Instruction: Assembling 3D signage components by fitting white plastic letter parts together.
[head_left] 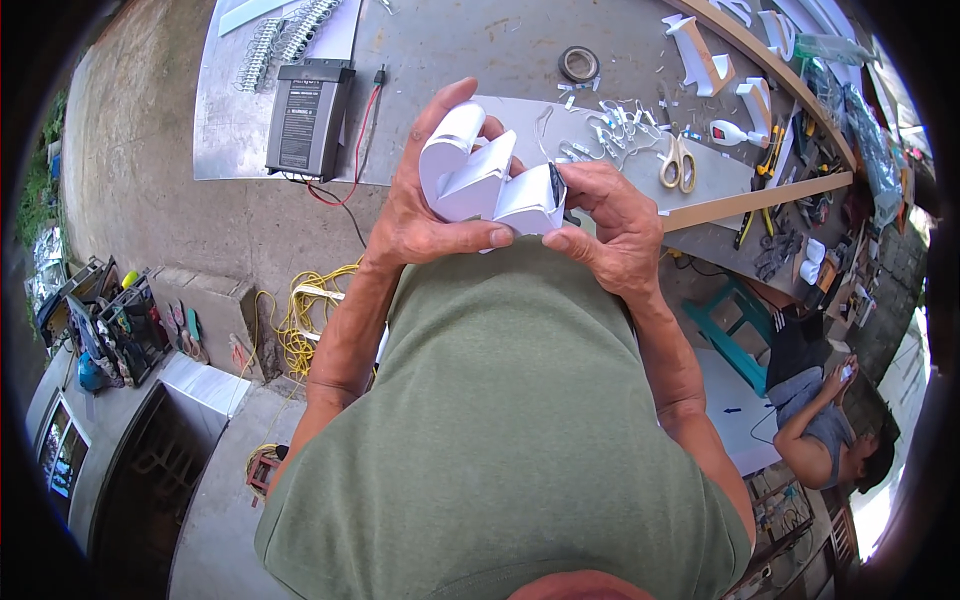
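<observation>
Both hands hold up a white, curved, hollow piece (470, 195), shaped like a sign letter with folded side walls, in front of my chest at the table's near edge. My left hand (405, 220) wraps its left side, thumb along the lower face and fingers behind. At the other end my right hand (615, 225) pinches the piece between thumb and fingers. A small black strip (558, 186) shows beside the right fingertips, and a thin pale wire (543, 128) rises behind the piece. The fingers partly hide its right end.
On the metal table (440, 50) lie a grey power supply box (310, 115) with leads, a tape roll (579, 65), small light modules (620, 130), scissors (678, 165) and white letter pieces (697, 55). Wooden strips (760, 200) edge the right. A person (815, 420) sits beyond a teal stool (728, 335).
</observation>
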